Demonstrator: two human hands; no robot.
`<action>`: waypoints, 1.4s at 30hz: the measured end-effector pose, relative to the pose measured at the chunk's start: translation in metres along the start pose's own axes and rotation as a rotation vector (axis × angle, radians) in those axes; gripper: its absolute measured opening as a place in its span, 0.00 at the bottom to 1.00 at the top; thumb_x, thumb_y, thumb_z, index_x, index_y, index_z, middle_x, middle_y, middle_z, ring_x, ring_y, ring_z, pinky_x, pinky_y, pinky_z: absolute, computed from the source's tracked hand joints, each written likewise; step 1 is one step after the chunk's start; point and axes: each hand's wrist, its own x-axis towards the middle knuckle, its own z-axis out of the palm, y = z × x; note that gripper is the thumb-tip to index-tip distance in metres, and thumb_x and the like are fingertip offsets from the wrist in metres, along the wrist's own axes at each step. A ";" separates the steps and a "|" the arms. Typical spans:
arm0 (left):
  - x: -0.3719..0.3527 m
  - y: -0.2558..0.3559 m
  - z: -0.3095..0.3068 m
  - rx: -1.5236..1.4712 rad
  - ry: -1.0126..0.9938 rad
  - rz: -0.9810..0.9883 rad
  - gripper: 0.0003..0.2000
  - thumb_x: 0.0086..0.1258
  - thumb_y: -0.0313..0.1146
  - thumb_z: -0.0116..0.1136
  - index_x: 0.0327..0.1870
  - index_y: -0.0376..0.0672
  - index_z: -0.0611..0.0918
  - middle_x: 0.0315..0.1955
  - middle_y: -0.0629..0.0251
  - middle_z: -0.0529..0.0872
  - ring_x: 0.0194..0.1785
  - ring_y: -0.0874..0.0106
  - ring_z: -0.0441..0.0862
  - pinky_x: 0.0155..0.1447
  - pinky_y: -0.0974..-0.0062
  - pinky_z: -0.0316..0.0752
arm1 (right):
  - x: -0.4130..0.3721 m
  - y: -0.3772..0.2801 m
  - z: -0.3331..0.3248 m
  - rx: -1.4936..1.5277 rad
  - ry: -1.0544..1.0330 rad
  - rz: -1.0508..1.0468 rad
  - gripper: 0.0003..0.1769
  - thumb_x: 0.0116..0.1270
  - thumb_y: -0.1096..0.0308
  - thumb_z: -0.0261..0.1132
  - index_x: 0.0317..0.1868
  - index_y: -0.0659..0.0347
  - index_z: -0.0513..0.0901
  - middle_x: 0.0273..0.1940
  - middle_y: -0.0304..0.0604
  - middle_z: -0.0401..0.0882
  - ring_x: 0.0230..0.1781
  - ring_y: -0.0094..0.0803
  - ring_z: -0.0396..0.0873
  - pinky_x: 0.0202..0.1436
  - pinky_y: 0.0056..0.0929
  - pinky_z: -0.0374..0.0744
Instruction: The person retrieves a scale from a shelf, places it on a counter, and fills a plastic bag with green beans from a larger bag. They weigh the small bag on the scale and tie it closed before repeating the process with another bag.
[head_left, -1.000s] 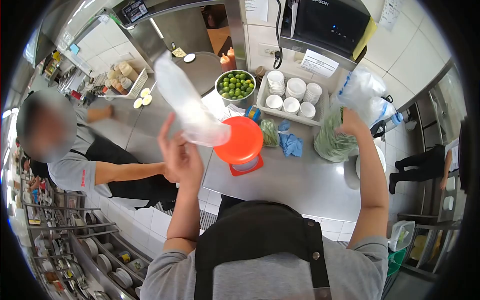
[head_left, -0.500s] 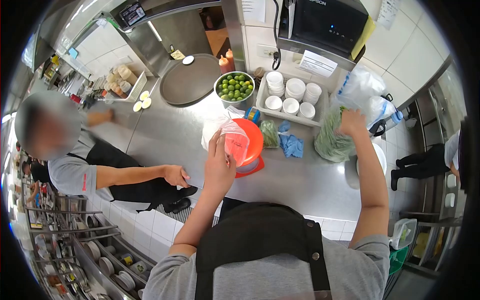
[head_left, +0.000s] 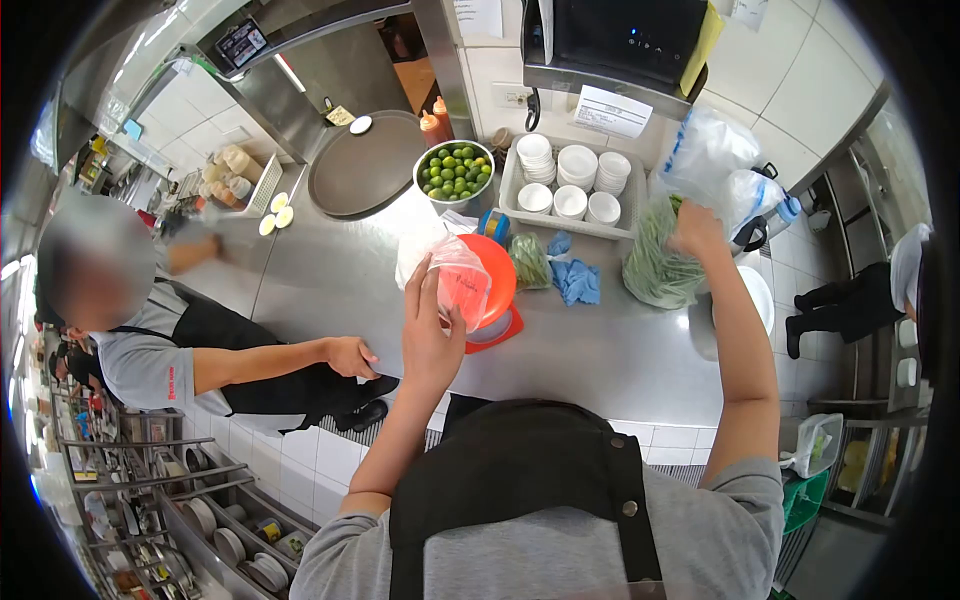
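Observation:
My left hand (head_left: pixel 432 330) pinches the edge of a clear plastic bag (head_left: pixel 463 287), which hangs open over an orange bowl (head_left: pixel 500 270). Beneath the bowl sits a red kitchen scale (head_left: pixel 508 332). At the right, my right hand (head_left: pixel 698 232) is closed at the mouth of a large clear bag of leafy greens (head_left: pixel 660 265); its fingertips are partly hidden among the leaves. A smaller bag of greens (head_left: pixel 529 262) and a crumpled blue cloth (head_left: pixel 575 282) lie between the bowl and the large bag.
A steel bowl of limes (head_left: pixel 455 203) and a crate (head_left: pixel 570 225) with stacked white cups stand at the back. Plastic bags (head_left: pixel 715 140) are at the back right. A co-worker (head_left: pixel 150 350) stands at the left, one hand by the steel counter (head_left: pixel 330 280). A round tray (head_left: pixel 365 165) lies behind.
The view has shifted slightly, so the counter items appear a little to the left. My left hand still holds the small bag, its mouth now turned more upward. My right hand stays at the greens.

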 end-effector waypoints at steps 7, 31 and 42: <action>0.002 0.003 0.003 0.005 -0.003 0.016 0.30 0.64 0.16 0.59 0.71 0.31 0.70 0.75 0.53 0.68 0.37 0.75 0.80 0.38 0.81 0.79 | 0.023 0.025 0.022 0.154 0.045 -0.128 0.30 0.55 0.65 0.71 0.56 0.71 0.74 0.52 0.68 0.83 0.55 0.63 0.81 0.59 0.53 0.80; 0.000 -0.004 0.005 -0.004 0.019 0.046 0.31 0.66 0.15 0.58 0.73 0.34 0.70 0.75 0.52 0.67 0.60 0.62 0.81 0.41 0.78 0.81 | 0.019 0.045 -0.017 0.266 -0.239 -0.229 0.30 0.47 0.64 0.70 0.51 0.73 0.82 0.48 0.65 0.85 0.52 0.56 0.84 0.56 0.45 0.81; -0.004 0.002 0.006 -0.052 -0.013 -0.012 0.30 0.66 0.15 0.57 0.72 0.33 0.71 0.75 0.51 0.67 0.59 0.63 0.81 0.41 0.78 0.81 | 0.007 -0.012 -0.012 -0.033 -0.085 -0.076 0.17 0.52 0.68 0.67 0.42 0.69 0.89 0.45 0.60 0.88 0.48 0.52 0.87 0.52 0.45 0.84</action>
